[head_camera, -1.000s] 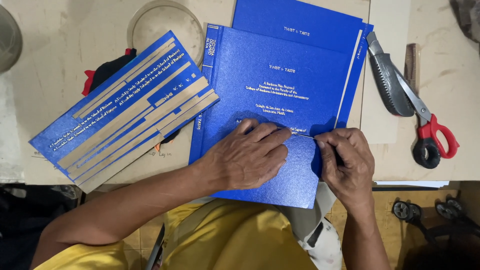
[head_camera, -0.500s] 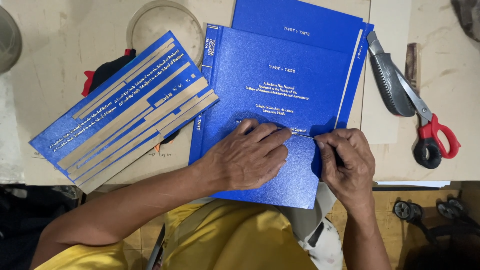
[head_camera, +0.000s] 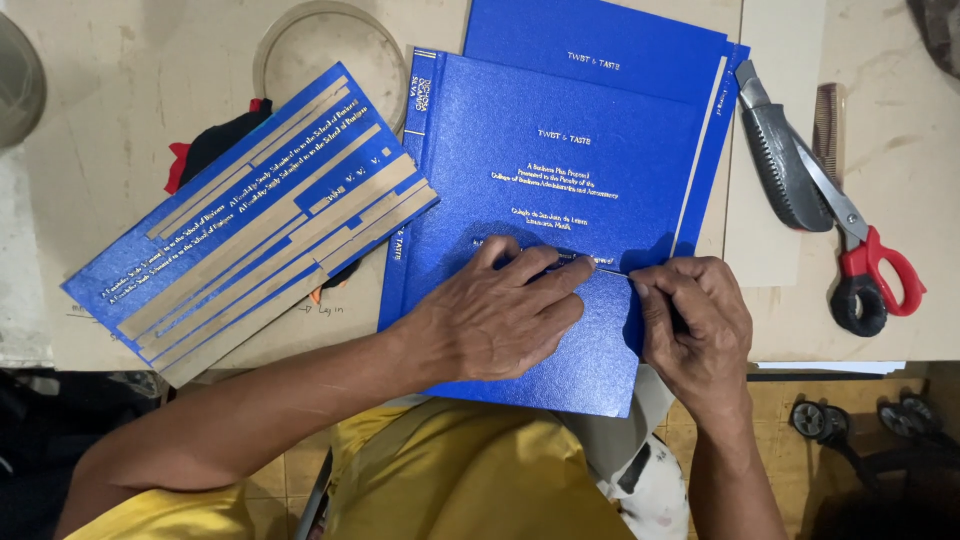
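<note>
**Blue cover pinned flat, both hands holding their place**

Blue textured book cover (head_camera: 560, 200) lies on the table (head_camera: 120, 150) near its front edge, on top of a second blue cover (head_camera: 600, 40) that shows above it. The left hand (head_camera: 500, 315) lies flat on the lower part of the cover, fingers spread and pressing down, fingertips beside a thin gold strip (head_camera: 600, 262) under the printed lines. The right hand (head_camera: 695, 320) is closed, its grip pinched at the right end of that strip; whatever it holds is hidden by the fingers, so I cannot tell what it is.

Against the pictures from a second and half a second back, almost nothing has shifted: both hands sit on the same spots and the cover has not slid. That reads as slow, careful work at one small point rather than a step finished.

To the left a blue sheet cut into strips (head_camera: 250, 215) rests slantwise on the table, partly over a dark cloth (head_camera: 215, 145), with a round clear lid (head_camera: 330, 50) behind it. To the right lie scissors with red handles (head_camera: 850, 250), well apart from the hands
</note>
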